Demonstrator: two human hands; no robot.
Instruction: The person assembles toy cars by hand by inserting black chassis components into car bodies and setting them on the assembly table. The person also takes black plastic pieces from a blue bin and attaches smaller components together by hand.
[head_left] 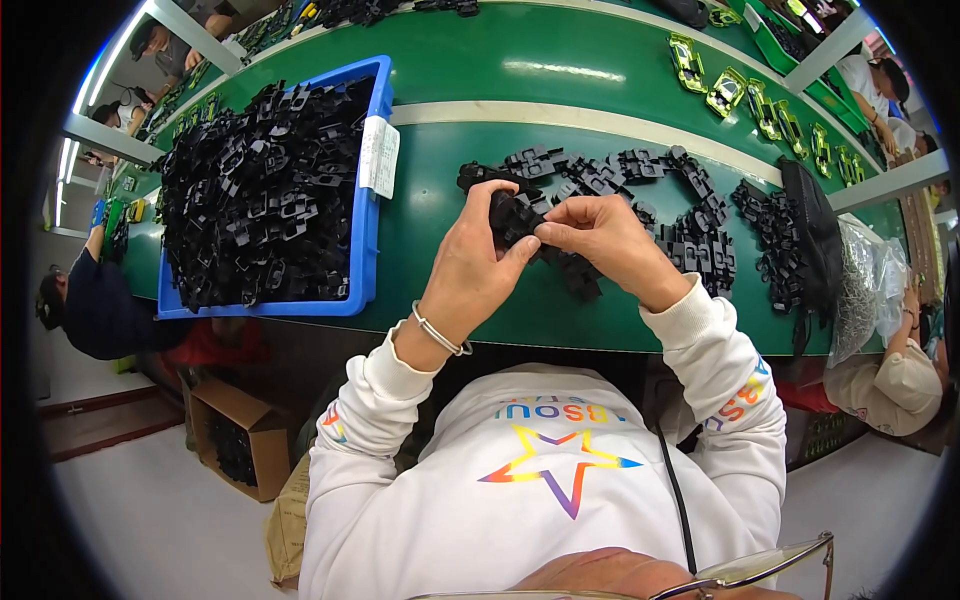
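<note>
Between my two hands, above the green table, is a black plastic car-shaped part [518, 214]. My left hand [468, 250] is wrapped round it from the left, thumb in front. On its right side, my right hand [600, 238] pinches at the part with thumb and forefinger; whether a smaller piece sits in that pinch is hidden. Just beyond and to the right, more black plastic parts [695, 250] lie in rows and curved lines on the table.
A blue bin [368, 220] heaped with black parts stands at left, a paper label on its side. At right lie a black bag [812, 215] and a clear plastic bag [858, 280]. Green car bodies [727, 92] line the far belt. Co-workers sit on both sides.
</note>
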